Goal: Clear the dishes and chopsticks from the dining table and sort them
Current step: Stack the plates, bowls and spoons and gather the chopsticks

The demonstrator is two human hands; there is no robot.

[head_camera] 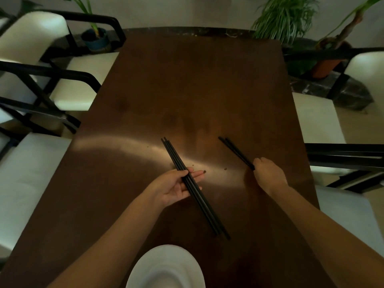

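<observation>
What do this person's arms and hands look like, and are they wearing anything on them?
Both forearms are bare up to the picture's edge: no sleeves show. The left hand and right hand wear no gloves, and no rings, watch or bracelet can be seen. The dim light hides finer marks.

White-cushioned, black-framed chairs (31,36) flank both long edges of the surface. Potted plants (284,17) stand beyond its far edge. Small crumbs (225,169) near the middle.
</observation>
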